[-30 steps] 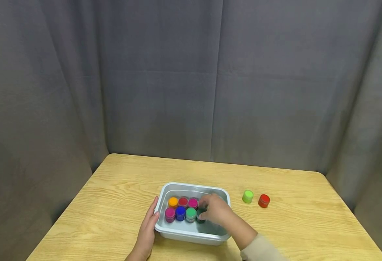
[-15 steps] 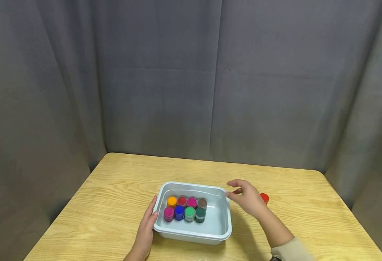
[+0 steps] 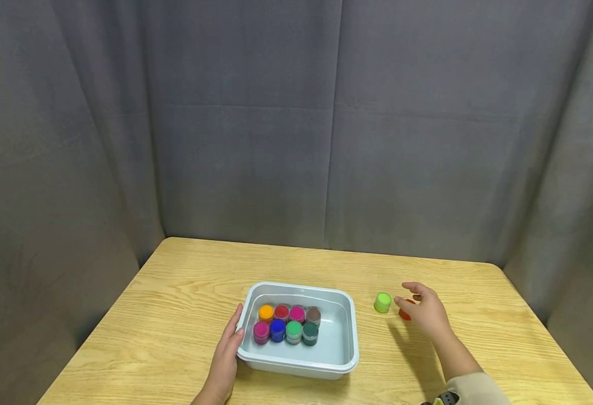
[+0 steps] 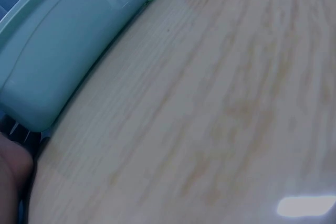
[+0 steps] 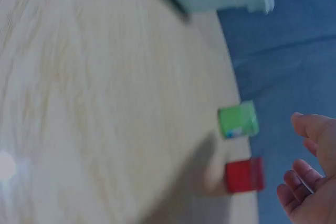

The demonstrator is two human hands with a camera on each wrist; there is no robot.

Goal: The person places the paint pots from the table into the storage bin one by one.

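A pale blue plastic tub stands on the table. My left hand holds its left side, thumb at the rim and fingers along the outer wall. Inside, small screw-top paint jars stand in two rows; a blue jar, a dark green jar and an orange jar are among them. My right hand hovers right of the tub, fingers apart, holding nothing. It partly covers a red jar in the head view. Just left of that hand stands a light green jar.
The wooden table extends around the tub, with its far edge in front of a grey curtain. The tub's right part shows bare floor beside the rows of jars.
My right hand has left the dark green jar inside the tub and moved right, over the tub's rim, to above the red jar. My left hand has stayed on the tub.
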